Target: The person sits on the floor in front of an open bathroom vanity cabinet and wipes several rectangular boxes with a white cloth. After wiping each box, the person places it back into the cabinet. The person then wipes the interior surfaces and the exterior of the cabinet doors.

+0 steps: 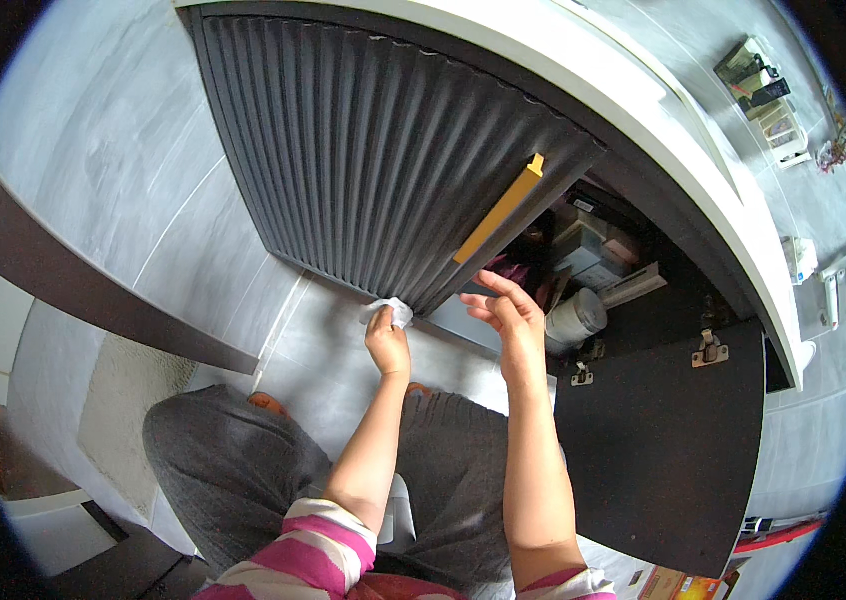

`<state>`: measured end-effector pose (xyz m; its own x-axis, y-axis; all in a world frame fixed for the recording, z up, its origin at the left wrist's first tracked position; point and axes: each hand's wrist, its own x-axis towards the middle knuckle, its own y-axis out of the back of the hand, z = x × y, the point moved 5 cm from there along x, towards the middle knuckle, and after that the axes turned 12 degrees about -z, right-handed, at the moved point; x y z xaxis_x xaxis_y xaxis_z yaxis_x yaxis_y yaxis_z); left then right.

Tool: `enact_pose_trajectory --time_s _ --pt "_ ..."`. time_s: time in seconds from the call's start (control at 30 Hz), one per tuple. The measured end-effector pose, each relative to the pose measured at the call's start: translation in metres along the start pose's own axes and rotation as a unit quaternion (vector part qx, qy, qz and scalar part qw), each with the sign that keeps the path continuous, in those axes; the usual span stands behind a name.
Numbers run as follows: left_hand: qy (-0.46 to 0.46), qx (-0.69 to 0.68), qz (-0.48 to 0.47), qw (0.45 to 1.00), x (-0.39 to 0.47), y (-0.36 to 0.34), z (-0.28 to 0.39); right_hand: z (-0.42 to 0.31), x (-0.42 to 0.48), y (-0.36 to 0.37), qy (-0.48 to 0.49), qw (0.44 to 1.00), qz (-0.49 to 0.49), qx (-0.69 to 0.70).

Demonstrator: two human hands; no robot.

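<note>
My left hand point(388, 346) grips a crumpled white tissue or cloth point(387, 309) against the lower corner of a dark fluted cabinet door point(363, 150). A gold bar handle point(499, 214) runs along that door's edge. Just right of the edge, my right hand point(513, 322) is raised with its fingers apart and nothing in it. Whether its fingertips touch the door edge is unclear. Behind it, the open compartment holds a white cylindrical container point(577, 319), stacked boxes point(595, 255) and a dark red item point(507, 268), partly hidden by my fingers.
A second dark door point(659, 442) stands swung open at the right on metal hinges point(709, 351). The white countertop point(618, 82) curves above the cabinet. Grey tiles point(318, 360) cover the floor beneath. A brown panel edge point(108, 277) juts in from the left, and a box point(682, 585) lies at bottom right.
</note>
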<state>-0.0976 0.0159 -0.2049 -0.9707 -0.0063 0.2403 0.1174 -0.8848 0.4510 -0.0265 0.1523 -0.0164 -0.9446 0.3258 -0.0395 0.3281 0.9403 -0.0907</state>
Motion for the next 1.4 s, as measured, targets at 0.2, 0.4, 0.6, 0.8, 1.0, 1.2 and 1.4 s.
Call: enact_pose_trajectory --time_s 0.2,0.4,0.6,0.8,1.0,1.2,1.4 --pt "-0.039 0.016 -0.009 0.999 0.007 0.006 0.017 0.0 0.002 -0.001 -0.004 1.0 -0.013 -0.016" --pt "-0.121 -0.022 0.016 0.992 0.03 0.043 0.075 -0.002 0.004 -0.003 0.008 1.0 0.003 -0.024" --pt "-0.265 -0.096 0.072 0.957 0.068 0.107 0.199 -0.001 0.008 -0.003 -0.001 1.0 0.021 -0.007" --pt "-0.344 -0.103 0.124 0.925 0.093 0.158 0.301 -0.001 0.007 -0.007 -0.003 0.999 0.04 0.032" --pt "-0.396 -0.14 0.148 0.895 0.096 0.168 0.325 0.001 0.008 -0.009 -0.012 0.997 0.058 0.042" --pt "-0.411 -0.085 0.152 0.895 0.082 0.16 0.328 0.003 0.011 -0.009 -0.008 0.998 0.037 0.059" --pt "-0.368 -0.11 0.117 0.916 0.078 0.145 0.306 -0.001 0.006 -0.006 -0.009 0.998 0.021 0.054"
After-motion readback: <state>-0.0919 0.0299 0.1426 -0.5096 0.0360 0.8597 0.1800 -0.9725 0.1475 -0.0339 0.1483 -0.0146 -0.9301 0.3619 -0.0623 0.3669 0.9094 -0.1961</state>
